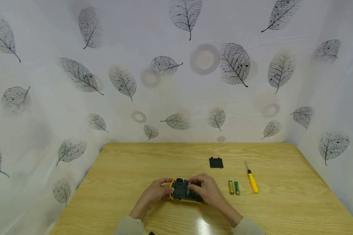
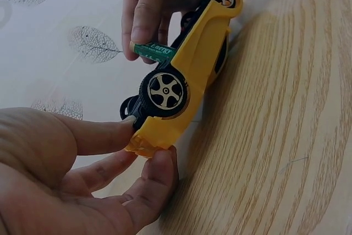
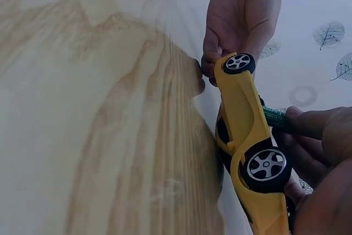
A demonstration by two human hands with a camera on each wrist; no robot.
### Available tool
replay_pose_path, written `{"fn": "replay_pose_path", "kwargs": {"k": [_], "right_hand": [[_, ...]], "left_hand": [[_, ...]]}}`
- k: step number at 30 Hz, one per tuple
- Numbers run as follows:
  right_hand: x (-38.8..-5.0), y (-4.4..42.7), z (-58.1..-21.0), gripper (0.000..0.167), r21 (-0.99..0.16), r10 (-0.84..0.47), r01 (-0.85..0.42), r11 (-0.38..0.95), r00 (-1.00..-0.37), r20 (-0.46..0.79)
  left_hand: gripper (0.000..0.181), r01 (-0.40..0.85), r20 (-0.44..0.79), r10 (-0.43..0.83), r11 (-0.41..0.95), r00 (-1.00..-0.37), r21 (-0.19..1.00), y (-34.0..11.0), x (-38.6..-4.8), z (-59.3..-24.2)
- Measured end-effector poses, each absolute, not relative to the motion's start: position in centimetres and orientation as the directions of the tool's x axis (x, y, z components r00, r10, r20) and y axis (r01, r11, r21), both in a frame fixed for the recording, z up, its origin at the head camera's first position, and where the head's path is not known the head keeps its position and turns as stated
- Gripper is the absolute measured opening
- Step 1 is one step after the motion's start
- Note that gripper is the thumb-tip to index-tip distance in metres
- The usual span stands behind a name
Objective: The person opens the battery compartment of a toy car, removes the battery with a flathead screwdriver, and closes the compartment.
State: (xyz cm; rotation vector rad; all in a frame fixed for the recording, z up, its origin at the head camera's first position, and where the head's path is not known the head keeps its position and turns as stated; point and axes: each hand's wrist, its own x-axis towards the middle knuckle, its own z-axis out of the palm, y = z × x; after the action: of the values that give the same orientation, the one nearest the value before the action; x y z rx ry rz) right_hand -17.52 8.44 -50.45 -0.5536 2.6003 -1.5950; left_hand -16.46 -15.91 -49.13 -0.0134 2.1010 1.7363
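A yellow toy car (image 1: pixel 180 191) lies upside down, its black underside turned up. My left hand (image 1: pixel 156 192) grips one end, with the thumb on the underside and fingers beneath the yellow body (image 2: pixel 201 48). At the middle of the underside my right hand (image 1: pixel 206 189) pinches a green battery (image 2: pixel 154 52) between thumb and fingers. In the left wrist view the battery stands tilted, one end at the underside and the other sticking out. The right wrist view shows the same green battery (image 3: pixel 275 117) under my right thumb. My hand partly hides the compartment.
Right of the car two more batteries (image 1: pixel 233 187) lie side by side on the wooden table (image 1: pixel 120 169). A screwdriver (image 1: pixel 253 182) with a yellow handle lies beyond them. Farther back is a black battery cover (image 1: pixel 216 163). A leaf-patterned curtain (image 1: pixel 164 91) surrounds the table.
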Motion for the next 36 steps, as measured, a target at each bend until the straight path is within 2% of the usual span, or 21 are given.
{"fn": "replay_pose_path", "kwargs": {"k": [6,11,23,29,36], "right_hand": [[-17.2,8.9,-49.7,0.018,-0.878,-0.308,-0.272,0.393,-0.939,0.153],[-16.9,9.8,-48.9,0.025,-0.916,-0.266,-0.237,0.324,-0.952,0.152],[-16.5,14.5,-47.5,0.028,-0.943,-0.203,-0.202,0.266,-0.968,0.150],[-16.4,17.6,-47.5,0.028,-0.922,-0.134,-0.201,0.330,-0.977,0.165],[-16.3,20.9,-47.6,0.037,-0.884,-0.055,-0.104,0.456,-0.995,0.088]], "left_hand": [[0.051,-0.271,-0.325,0.249,0.230,-0.912,0.935,-15.9,-16.4,-49.0],[0.050,-0.269,-0.327,0.253,0.239,-0.911,0.933,-15.9,-16.4,-48.9],[0.049,-0.257,-0.315,0.253,0.236,-0.915,0.937,-15.9,-16.2,-48.8],[0.048,-0.263,-0.318,0.240,0.235,-0.917,0.936,-15.7,-16.2,-48.7],[0.049,-0.274,-0.331,0.232,0.246,-0.915,0.930,-15.8,-16.3,-48.7]]}}
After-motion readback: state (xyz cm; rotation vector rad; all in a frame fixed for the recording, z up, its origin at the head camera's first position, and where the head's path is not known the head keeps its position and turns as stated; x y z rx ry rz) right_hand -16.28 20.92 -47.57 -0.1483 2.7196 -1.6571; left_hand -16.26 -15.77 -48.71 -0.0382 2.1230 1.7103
